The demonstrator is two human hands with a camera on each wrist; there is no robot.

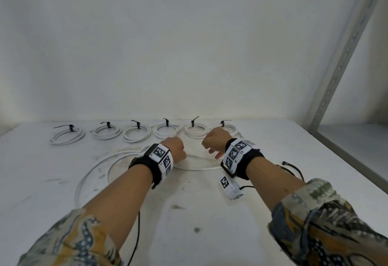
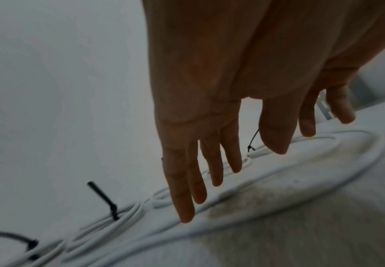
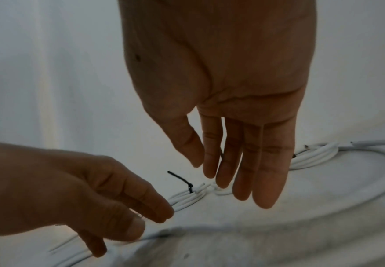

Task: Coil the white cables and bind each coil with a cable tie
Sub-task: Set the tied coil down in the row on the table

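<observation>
Hovering above the white table (image 1: 210,213), just apart from each other: left hand (image 1: 175,149) at 11 o'clock of centre, right hand (image 1: 215,141) at 1 o'clock, both holding nothing. Seen from the wrist views, left fingers (image 2: 182,189) straight and spread, right fingers (image 3: 251,162) straight and close together, all clear of the surface. Lying loose below them, a long unbound white cable (image 1: 94,173), sweeping in a wide loop from 9 o'clock under the left wrist and on toward the right one. Lined along the far table edge at 12 o'clock, against the wall (image 1: 189,45), six finished coils (image 1: 136,133), each cinched by a black cable tie (image 1: 137,124). Spare black ties (image 1: 291,167) at 3 o'clock, beside the right forearm. Open tabletop at 6 o'clock, between the forearms. Slanting at 2 o'clock, a perforated metal upright (image 1: 340,70), bounding the right side.
</observation>
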